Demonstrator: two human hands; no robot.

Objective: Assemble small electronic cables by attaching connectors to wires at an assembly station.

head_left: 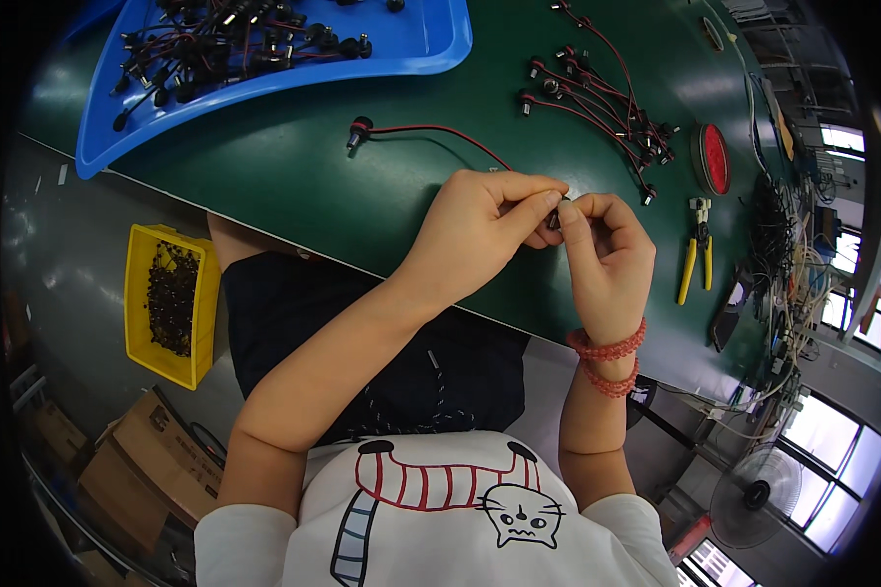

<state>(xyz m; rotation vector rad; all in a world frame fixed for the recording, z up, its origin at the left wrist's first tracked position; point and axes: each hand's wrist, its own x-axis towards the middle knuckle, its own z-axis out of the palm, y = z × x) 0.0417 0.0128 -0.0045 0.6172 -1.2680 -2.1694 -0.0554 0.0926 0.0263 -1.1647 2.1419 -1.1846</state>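
From the head view, a dark green workbench (294, 176) with a smooth matte top runs slantwise across the frame; below its edge lies a grey floor with a yellow plastic bin (142, 293) of small black parts and some cardboard boxes (137, 470). Windows and a floor fan (754, 494) show at the lower right.

The red-and-black wire lead (431, 130) lies on the bench just beyond the hands: a thin, flexible cable curving from a black cylindrical plug at its far end toward the fingers, where its near end is hidden.

The left hand (480, 230) and right hand (605, 254) meet fingertip to fingertip, both pinched closed on a small dark piece at the lead's near end (too small to make out). Red bead bracelets (607, 357) circle the right wrist.

A glossy blue plastic tray (431, 44) holds a tangle of like leads; more finished leads (597, 98) lie loose at the upper right, near a round red disc (715, 158) and yellow-handled pliers (697, 259).
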